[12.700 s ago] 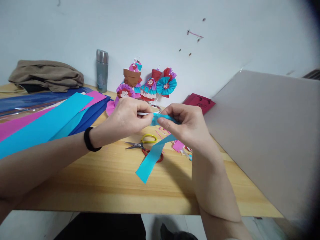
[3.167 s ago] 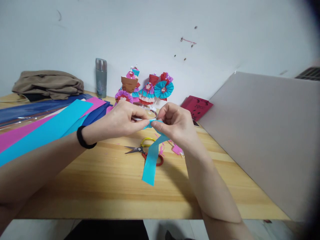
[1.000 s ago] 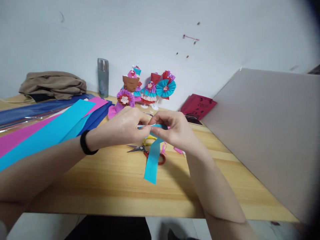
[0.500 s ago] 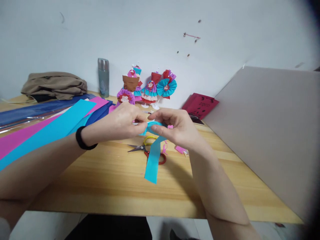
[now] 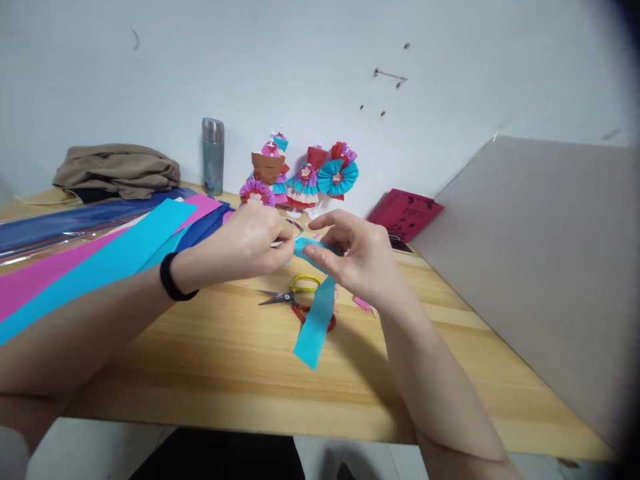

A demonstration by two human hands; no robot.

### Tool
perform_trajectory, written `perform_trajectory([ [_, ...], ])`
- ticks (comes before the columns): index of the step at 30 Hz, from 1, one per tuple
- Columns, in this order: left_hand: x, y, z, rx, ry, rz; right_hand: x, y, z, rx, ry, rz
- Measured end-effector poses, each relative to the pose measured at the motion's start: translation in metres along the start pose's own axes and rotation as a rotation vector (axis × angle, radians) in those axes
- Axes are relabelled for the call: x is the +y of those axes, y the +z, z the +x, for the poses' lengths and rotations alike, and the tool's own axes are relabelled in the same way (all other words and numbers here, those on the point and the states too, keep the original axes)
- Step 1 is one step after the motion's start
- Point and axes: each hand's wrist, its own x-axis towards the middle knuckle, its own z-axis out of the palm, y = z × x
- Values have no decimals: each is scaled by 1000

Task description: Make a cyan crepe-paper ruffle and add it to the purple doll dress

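Observation:
Pinched at its upper end, a turquoise paper strip [image 5: 316, 323] hangs over the table between my hands. My left hand [image 5: 257, 241] is closed on the strip's left end, with a small white edge at its fingertips. My right hand [image 5: 357, 250] holds the strip between thumb and curled fingers, its index finger raised and apart. Beneath the strip lie scissors [image 5: 287, 297] with one yellow and one red handle, blades spread and pointing left; the strip covers part of the red handle. Small pink scraps [image 5: 363, 304] lie right of the scissors.
Turquoise, pink and blue sheets [image 5: 125, 230] cover the left of the table [image 5: 225, 380]. Behind stand a grey bottle [image 5: 213, 159], a brown cloth [image 5: 117, 170], several small paper dresses [image 5: 305, 180] and a red bag [image 5: 407, 215]. A white panel [image 5: 525, 253] borders the right.
My right index finger has lifted away from my left fingertips. The strip's hanging end has swung to slant down leftward, and the view has shifted slightly.

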Motion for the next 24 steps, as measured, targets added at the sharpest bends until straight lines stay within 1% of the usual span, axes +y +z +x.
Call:
perform_trajectory([
  [3,-1,-1,1,18,38,-48,0,-3,3,-7,64,115],
  [8,1,-2,2,29,73,-145,0,-7,6,-98,131,269],
  [10,1,-2,2,23,65,-164,0,-8,6,-123,146,274],
  [13,1,-2,2,19,51,-178,-1,-6,6,-128,146,262],
  [19,2,-3,2,-5,20,-175,-1,-2,5,-122,102,238],
  [22,2,-3,2,13,18,-165,-2,-2,5,-96,89,187],
  [24,2,-2,2,14,17,-159,-3,-2,5,-104,56,190],
])
